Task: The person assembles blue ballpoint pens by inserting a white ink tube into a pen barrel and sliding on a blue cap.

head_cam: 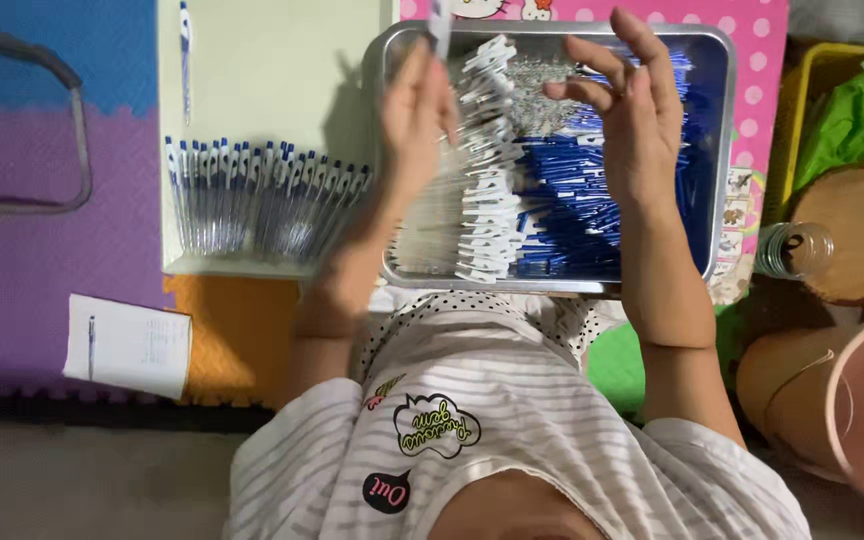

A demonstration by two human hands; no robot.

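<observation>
Over the metal tray (pixel 717 150), her left hand (pixel 414 125) pinches a pen (pixel 440 22) upright in a closed grip; her right hand (pixel 632 110) hovers open-fingered, holding nothing. She seems mid-assembly. The next move likely calls for picking a blue part (pixel 572 200) from the tray's right side.

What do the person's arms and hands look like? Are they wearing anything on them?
Both arms are bare from the short sleeves down. The left hand and right hand wear no gloves, and no rings or watch show. The sleeves belong to a white shirt with thin grey stripes, which has cartoon patches sewn on its front.
</observation>
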